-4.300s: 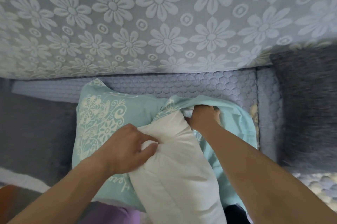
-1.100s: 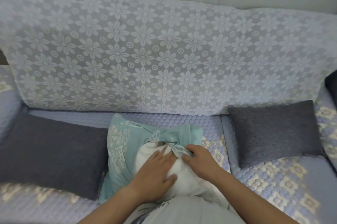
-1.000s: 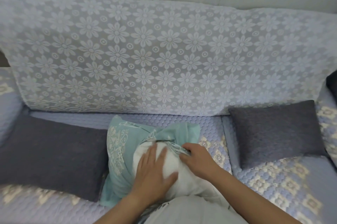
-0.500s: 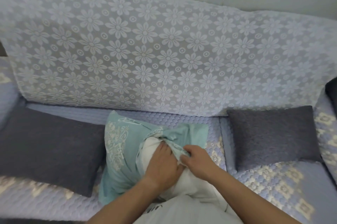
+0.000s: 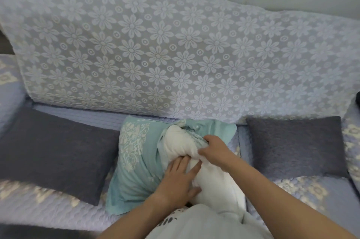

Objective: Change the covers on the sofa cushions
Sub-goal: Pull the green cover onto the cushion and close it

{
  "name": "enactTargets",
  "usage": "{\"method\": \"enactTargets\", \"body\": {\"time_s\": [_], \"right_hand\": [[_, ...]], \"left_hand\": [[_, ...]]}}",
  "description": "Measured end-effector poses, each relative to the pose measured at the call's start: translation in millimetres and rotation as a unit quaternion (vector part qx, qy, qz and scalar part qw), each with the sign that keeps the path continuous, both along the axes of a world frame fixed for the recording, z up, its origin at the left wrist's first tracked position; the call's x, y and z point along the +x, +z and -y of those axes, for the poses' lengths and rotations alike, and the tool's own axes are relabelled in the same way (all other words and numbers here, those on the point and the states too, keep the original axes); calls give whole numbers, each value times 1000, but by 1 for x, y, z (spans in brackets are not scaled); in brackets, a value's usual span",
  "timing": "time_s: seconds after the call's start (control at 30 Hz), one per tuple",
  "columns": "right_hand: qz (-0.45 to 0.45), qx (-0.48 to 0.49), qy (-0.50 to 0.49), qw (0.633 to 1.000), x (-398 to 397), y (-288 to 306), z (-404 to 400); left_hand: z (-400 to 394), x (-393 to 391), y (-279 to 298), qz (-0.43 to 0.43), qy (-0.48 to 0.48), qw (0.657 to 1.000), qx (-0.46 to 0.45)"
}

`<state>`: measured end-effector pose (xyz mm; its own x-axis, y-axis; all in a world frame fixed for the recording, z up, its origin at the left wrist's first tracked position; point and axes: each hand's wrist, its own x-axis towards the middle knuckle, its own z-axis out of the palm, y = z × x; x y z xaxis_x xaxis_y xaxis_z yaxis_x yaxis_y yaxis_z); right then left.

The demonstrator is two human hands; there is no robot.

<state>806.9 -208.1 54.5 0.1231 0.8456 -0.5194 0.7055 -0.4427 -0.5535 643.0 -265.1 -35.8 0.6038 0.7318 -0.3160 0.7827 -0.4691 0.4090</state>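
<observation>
Head view showed my two hands on the cushion in the lower middle of the frame. The white cushion insert [image 5: 181, 143] lay half inside the teal cover [image 5: 136, 153], on the sofa seat [image 5: 58, 207] between two grey cushions, one at the left [image 5: 52, 153] and one at the right [image 5: 296, 145]. The long axis of the insert ran from my body, at the bottom of the frame, up and a little left toward the lace cloth on the backrest [image 5: 175, 53]. Its far end was already inside the cover; its near end was bare and white.

My left hand [image 5: 179, 182] lay flat on the insert with the fingers spread and straight, pressing it. My right hand [image 5: 214, 150] was higher in the frame, with the fingers curled, pinching the edge of the cover's opening where it bunched over the insert. I could not tell how much cloth was inside that pinch.

The relation that mattered, in my judgement, was this: the opening edge sat directly at the right fingers, and the bare part of the insert lay below it, toward me, under the left palm. So the right hand was nearer to the cover edge, and the edge had to travel down the frame along the long axis, while the left hand pushed the insert the opposite way.
</observation>
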Motion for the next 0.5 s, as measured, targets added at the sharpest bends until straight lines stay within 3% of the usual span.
{"method": "enactTargets", "body": {"time_s": [0.1,0.23,0.4,0.5], "right_hand": [[-16,-6,31,999,-18,10,0],[-82,-36,62,994,-15,20,14],[55,3,31,998,26,2,13],[125,-49,90,987,41,-22,38]], "left_hand": [[-22,25,-6,-88,40,995,-7],[-58,13,-16,-142,110,982,-62],[-42,12,-9,-63,99,992,-35],[1,13,-8,32,60,995,-78]]}}
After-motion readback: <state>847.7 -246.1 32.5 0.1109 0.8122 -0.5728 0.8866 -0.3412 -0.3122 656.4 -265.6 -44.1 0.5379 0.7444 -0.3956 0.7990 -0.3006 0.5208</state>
